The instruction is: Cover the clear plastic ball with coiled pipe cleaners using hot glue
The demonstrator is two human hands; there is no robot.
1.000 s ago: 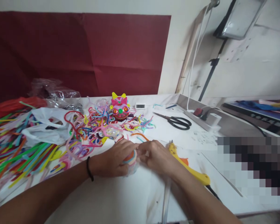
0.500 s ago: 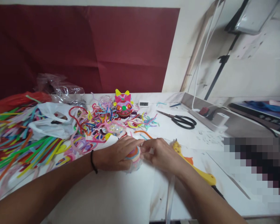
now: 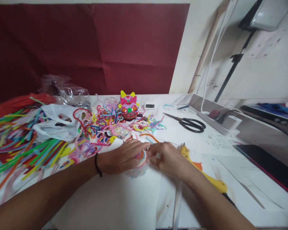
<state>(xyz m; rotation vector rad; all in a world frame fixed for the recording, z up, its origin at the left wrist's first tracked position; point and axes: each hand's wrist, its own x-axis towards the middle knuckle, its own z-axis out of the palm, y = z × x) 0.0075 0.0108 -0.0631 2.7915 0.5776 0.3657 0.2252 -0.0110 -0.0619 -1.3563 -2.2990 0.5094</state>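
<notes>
My left hand (image 3: 126, 158) is wrapped over a small rounded craft piece (image 3: 142, 163) covered in pastel fuzzy strips, pink, orange and pale blue, with a clear rim below. Opposite it, my right hand (image 3: 163, 158) pinches with thumb and forefinger at the piece's right edge; whatever lies between those fingertips is hidden. Beneath the right forearm lies a yellow hot glue gun (image 3: 216, 182), its nozzle pointing away from me, and a clear glue stick (image 3: 177, 204) shows nearby. Beyond the hands, a finished-looking pink animal head (image 3: 129, 110) with yellow ears rests among loose pipe cleaners (image 3: 108, 123).
Bundled pipe cleaners (image 3: 38, 156) and a white plastic bag (image 3: 57, 123) cover the left side. Black-handled scissors (image 3: 192, 124) lie behind my right hand, near a small digital clock (image 3: 150, 105). Further right are a power strip (image 3: 223, 126) and a black phone-like slab (image 3: 266, 164).
The view has shifted slightly, so the background sits a little further right. Both hands stay on the craft piece, with only a slight change in finger position.
</notes>
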